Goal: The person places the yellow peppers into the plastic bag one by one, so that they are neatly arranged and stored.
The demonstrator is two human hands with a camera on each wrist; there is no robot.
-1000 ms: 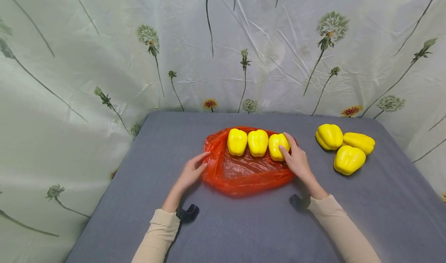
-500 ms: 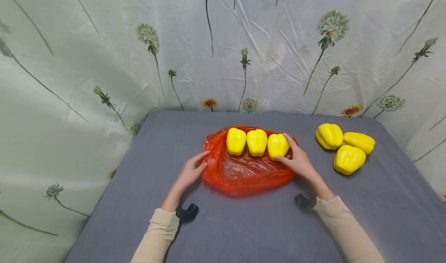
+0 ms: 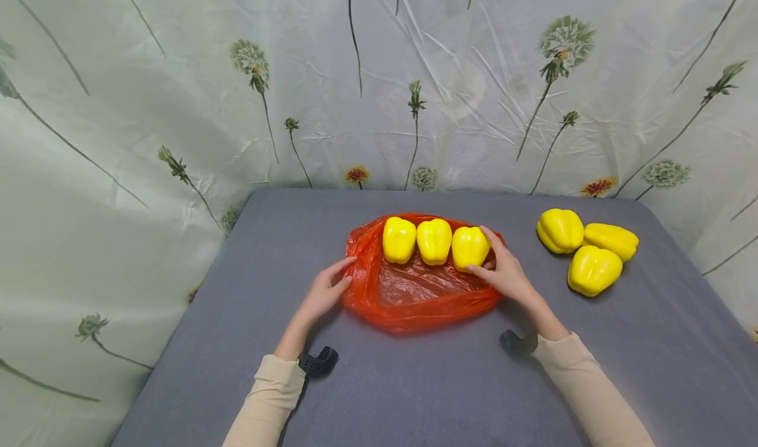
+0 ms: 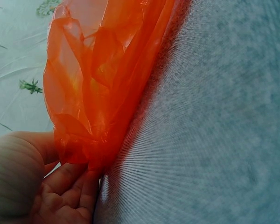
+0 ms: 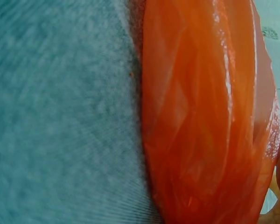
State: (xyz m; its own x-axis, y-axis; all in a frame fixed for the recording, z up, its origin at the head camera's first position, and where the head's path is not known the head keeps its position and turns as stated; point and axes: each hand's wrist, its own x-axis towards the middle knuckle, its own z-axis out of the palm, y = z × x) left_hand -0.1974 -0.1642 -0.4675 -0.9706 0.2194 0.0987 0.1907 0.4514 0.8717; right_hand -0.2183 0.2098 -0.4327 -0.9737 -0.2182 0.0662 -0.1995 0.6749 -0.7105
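Observation:
In the head view, a red plastic bag (image 3: 408,318) lies on the table with its mouth spread wide. Three yellow bell peppers stand side by side inside, along its far side: a left one (image 3: 399,239), a middle one (image 3: 434,241) and a right one (image 3: 470,249). My right hand (image 3: 508,274) holds the right pepper, thumb at its near end and fingers at its far side. At the bag's left edge is my left hand (image 3: 324,293); the left wrist view shows the bag's edge (image 4: 95,149) between thumb and curled fingers.
Three more yellow bell peppers (image 3: 594,271) lie grouped at the right of the grey table (image 3: 414,394). A pale curtain (image 3: 379,137) printed with dandelions hangs behind and beside it. Each wrist wears a dark camera mount (image 3: 320,361).
The peppers in the bag have shifted slightly left. My right thumb has slid down to the right pepper's near end. My left hand has stayed at the bag's edge.

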